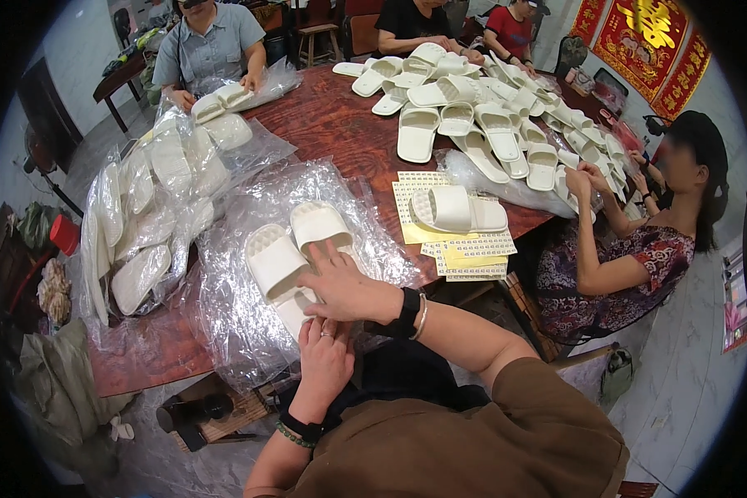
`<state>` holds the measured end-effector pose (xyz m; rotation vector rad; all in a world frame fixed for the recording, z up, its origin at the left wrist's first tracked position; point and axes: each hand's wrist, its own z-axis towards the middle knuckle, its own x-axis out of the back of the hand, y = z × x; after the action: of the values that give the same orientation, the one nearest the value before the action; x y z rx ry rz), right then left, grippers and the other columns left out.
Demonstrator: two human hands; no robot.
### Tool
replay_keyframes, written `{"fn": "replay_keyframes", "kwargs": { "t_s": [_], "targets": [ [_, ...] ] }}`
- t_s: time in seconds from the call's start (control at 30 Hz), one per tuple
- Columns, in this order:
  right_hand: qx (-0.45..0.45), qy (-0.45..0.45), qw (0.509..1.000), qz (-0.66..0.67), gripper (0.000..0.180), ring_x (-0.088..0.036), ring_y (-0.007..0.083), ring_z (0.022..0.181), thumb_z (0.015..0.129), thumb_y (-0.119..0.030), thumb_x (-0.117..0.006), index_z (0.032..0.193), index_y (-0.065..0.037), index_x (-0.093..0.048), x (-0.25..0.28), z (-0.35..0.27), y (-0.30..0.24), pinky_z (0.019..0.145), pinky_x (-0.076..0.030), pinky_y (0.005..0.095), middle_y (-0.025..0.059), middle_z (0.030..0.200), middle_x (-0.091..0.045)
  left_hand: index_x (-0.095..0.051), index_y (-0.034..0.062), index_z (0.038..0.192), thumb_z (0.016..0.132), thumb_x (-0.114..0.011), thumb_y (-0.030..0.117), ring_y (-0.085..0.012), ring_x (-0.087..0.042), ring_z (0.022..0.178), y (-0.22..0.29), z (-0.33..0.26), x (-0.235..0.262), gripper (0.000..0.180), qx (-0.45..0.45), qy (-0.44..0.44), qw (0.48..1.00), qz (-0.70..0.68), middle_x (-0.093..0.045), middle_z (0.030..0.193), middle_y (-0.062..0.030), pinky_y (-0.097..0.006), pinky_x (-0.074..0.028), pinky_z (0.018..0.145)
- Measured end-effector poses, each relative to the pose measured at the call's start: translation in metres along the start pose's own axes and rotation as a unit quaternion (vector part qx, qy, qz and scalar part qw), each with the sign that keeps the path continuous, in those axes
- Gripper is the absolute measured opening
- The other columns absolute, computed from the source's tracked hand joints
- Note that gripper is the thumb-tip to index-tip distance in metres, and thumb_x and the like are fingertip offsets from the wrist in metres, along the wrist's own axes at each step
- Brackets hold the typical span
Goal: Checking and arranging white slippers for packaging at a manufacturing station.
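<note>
Before me a pair of cream slide slippers lies on a stack of clear plastic bags [224, 274], toes pointing away: a left slipper [275, 264] and a right slipper [319, 222]. My right hand [349, 286] spreads over them, fingertips on the right slipper just below its strap, thumb beside the left slipper's strap. At the heel end my left hand [327, 355] has bent fingers closed on the left slipper's heel edge; my right hand partly covers that spot. Another slipper [450, 209] rests to the right on yellow-and-white sticker sheets [473, 264].
Bagged slippers [162, 178] pile up on the left of the red wooden table [324, 112]. A large heap of loose slippers [473, 108] covers its far right. Co-workers handle slippers around the table, one [614, 232] close on my right. A wooden stool [216, 407] stands below the near edge.
</note>
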<state>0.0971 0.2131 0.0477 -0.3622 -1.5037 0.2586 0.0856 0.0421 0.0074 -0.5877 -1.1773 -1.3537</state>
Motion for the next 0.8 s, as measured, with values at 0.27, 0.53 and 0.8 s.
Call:
{"fn": "replay_keyframes", "kwargs": {
  "t_s": [0.27, 0.53, 0.8],
  "targets": [
    [-0.057, -0.068, 0.994, 0.062, 0.072, -0.010, 0.0497, 0.150, 0.092, -0.050, -0.060, 0.128, 0.010, -0.050, -0.011, 0.027, 0.025, 0.116, -0.009, 0.0670, 0.0377, 0.156, -0.018, -0.061, 0.0019, 0.125, 0.079, -0.070, 0.004, -0.0384, -0.051, 0.122, -0.006, -0.001, 0.019, 0.047, 0.009, 0.159, 0.987, 0.021, -0.056, 0.130, -0.0214, -0.049, -0.041, 0.102],
    [0.101, 0.101, 0.928, 0.343, 0.062, -0.052, 0.0325, 0.122, 0.095, -0.045, -0.063, 0.129, 0.005, -0.053, 0.034, 0.007, 0.046, 0.103, -0.043, 0.0396, 0.0263, 0.136, -0.048, -0.053, -0.0039, 0.128, 0.085, -0.068, 0.010, -0.0438, -0.050, 0.120, -0.046, -0.026, -0.007, 0.047, 0.129, 0.154, 0.977, -0.067, -0.052, 0.134, -0.0261, -0.052, -0.039, 0.105],
    [-0.140, 0.179, 0.873, 0.432, 0.055, -0.062, 0.0132, 0.102, 0.095, -0.044, -0.068, 0.132, -0.005, -0.061, 0.199, -0.060, 0.091, 0.090, -0.050, 0.0288, 0.0050, 0.119, -0.066, -0.061, 0.0020, 0.121, 0.086, -0.068, 0.013, -0.0422, -0.051, 0.117, -0.040, -0.018, 0.005, 0.038, 0.098, 0.103, 0.990, 0.008, -0.056, 0.130, -0.0214, -0.052, -0.040, 0.102]
  ]
}}
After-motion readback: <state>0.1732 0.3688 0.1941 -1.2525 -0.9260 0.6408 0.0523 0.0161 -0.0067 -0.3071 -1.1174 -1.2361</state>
